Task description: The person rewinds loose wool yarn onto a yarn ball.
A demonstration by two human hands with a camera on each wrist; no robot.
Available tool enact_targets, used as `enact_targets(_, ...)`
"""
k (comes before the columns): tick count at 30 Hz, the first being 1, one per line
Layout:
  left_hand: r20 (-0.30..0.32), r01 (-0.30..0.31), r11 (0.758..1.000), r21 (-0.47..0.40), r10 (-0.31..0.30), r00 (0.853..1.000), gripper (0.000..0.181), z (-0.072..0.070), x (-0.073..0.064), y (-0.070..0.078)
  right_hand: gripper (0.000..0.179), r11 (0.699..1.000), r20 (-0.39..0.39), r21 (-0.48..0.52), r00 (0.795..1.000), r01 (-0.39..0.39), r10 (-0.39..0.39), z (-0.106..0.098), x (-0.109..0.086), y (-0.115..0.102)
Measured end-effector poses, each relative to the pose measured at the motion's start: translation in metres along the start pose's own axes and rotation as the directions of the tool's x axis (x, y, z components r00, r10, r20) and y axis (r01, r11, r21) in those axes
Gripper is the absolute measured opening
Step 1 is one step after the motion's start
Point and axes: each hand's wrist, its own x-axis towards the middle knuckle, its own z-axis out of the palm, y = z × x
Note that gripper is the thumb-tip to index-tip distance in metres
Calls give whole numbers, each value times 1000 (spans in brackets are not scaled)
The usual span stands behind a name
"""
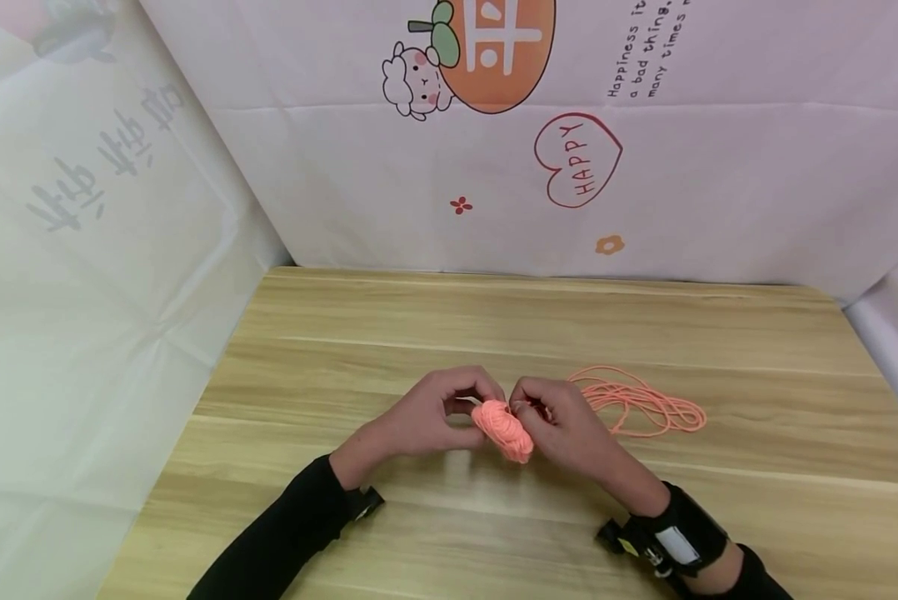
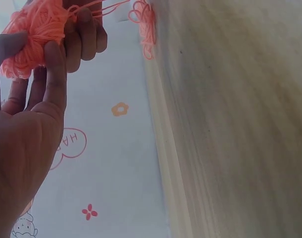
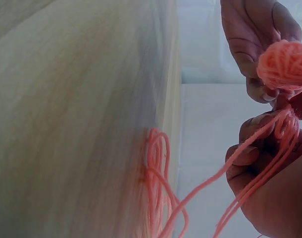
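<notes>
A small ball of coral-pink yarn (image 1: 503, 431) is held above the wooden table between both hands. My left hand (image 1: 430, 414) grips it from the left, thumb on one side and fingertips on the other, as the left wrist view shows with the yarn ball (image 2: 34, 39). Close against the ball's right side, my right hand (image 1: 569, 425) pinches strands of the yarn with curled fingers. In the right wrist view, looped strands (image 3: 260, 139) come out of the right hand (image 3: 270, 183) and hang down towards the table. The ball hides part of the right fingertips.
Loose loops of the same yarn (image 1: 647, 404) lie on the wooden table (image 1: 389, 321) just right of the right hand. A white printed cloth (image 1: 359, 183) stands behind the table's back edge, and another white sheet (image 1: 82, 333) hangs at the left.
</notes>
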Motion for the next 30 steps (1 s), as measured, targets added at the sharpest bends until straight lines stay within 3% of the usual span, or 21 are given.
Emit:
enact_targets(9,-95,23,997,-73,-30,995,24,-2,-1,-1,35,999,23,33,1000,-14,14,0,0,-2)
enact_targets(16,-161,25,987,-157,-51,986,23,-6,-1,-23,30,1000,40,25,999,10,-11,0,0,-3)
enact_targets(19,-193,28,985,-170,-61,979,20,-7,-2,-26,29,1000,37,11,999,27,-28,0,1,-3)
enact_targets(23,-258,53,986,-158,-92,962,18,-9,-1,-26,36,999,37,7,999,39,-39,0,1,-3)
enact_targets(30,-382,116,973,-199,-186,905,19,-9,-1,-28,40,995,30,9,995,98,-98,3,1,-2)
